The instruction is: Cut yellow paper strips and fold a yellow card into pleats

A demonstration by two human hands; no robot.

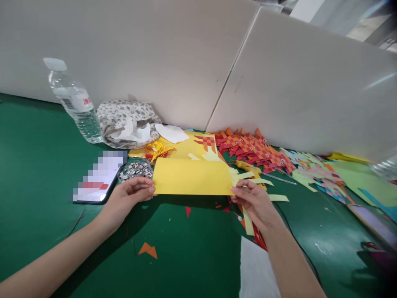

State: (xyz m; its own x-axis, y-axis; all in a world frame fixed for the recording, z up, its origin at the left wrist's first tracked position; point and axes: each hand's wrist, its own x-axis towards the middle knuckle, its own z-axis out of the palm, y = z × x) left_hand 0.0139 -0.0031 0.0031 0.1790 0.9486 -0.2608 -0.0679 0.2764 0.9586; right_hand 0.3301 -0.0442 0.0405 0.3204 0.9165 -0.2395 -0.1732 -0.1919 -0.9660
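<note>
A sheet of yellow paper (192, 178) is stretched between my two hands, just above the green table. Its upper edge curves over as if bent or folded; I cannot tell which. My left hand (132, 194) pinches the lower left corner between thumb and fingers. At the lower right corner, my right hand (252, 200) has the same kind of pinch. Pale yellow paper strips (256, 181) lie behind and beside the right hand. Close to the left hand is a dish of googly eyes (136, 170). A yellow glue gun (248, 167) rests beyond the right hand.
Woven red and orange paper fish (248, 147) are heaped along the grey partition (139, 45). A water bottle (76, 101), a patterned cloth bag (124, 120) and a phone (101, 178) stand or lie left. Orange scraps (149, 250) and white paper (256, 269) lie in front.
</note>
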